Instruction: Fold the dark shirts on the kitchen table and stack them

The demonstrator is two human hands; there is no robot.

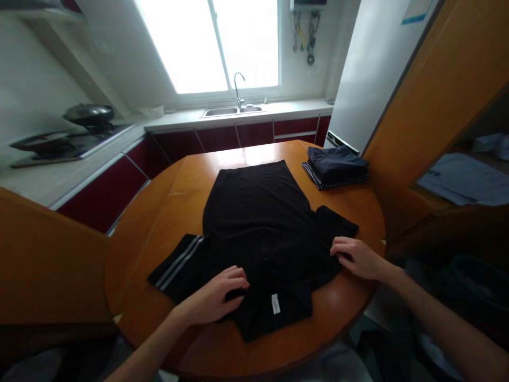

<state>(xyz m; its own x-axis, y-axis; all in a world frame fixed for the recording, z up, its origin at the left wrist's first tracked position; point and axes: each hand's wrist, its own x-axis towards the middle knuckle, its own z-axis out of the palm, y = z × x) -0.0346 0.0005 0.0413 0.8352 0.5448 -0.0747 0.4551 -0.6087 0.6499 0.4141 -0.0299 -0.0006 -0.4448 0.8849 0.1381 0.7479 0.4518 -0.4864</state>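
A black polo shirt [254, 223] lies spread flat on a round wooden table [175, 191], collar toward me, with a white label near the collar. Its left sleeve has two white stripes. My left hand [217, 297] rests on the shirt near the collar, fingers curled and pinching the black cloth. My right hand [356, 255] lies on the right sleeve, fingers bent and pressing the fabric at its edge.
A stack of folded dark clothes [336, 167] sits at the table's far right edge. Beyond the table runs a counter with a sink and tap [234, 109] under a bright window. A stove with pans [75, 132] stands left. A wooden cabinet [437, 95] stands right.
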